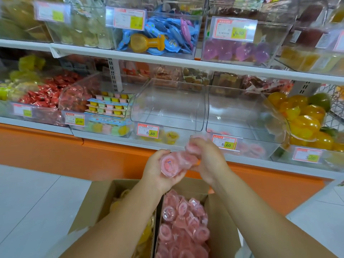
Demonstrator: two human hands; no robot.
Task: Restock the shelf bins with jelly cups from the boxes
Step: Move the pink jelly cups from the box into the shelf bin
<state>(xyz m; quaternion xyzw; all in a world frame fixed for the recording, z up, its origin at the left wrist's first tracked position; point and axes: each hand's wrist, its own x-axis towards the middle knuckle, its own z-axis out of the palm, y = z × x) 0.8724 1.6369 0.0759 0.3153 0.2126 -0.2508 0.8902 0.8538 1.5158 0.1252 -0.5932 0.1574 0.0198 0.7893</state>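
Yellow-cup box (96,198): pressed against the left side of the pink-cup box (219,220), open, holding yellow cups.
Yellow-cup bin (167,108): on the shelf straight above the pink-cup box, clear and nearly bare, with a few yellow cups (172,136) at its front.
Left hand (162,168): above the pink-cup box, palm up, fingers curled under a clutch of held pink cups (172,164).
Boxed pink cups (182,220): heaped loose inside the pink-cup box.
Right hand (204,157): above the pink-cup box, close beside the other hand, fingers clamped round a raised pink cup (193,146).
Pink-cup bin (242,112): on the shelf above and right of the pink-cup box, with a few shelf pink cups (255,148) low at its front.
Orange-jelly bin (305,125): far up and right of the pink-cup box, piled full.
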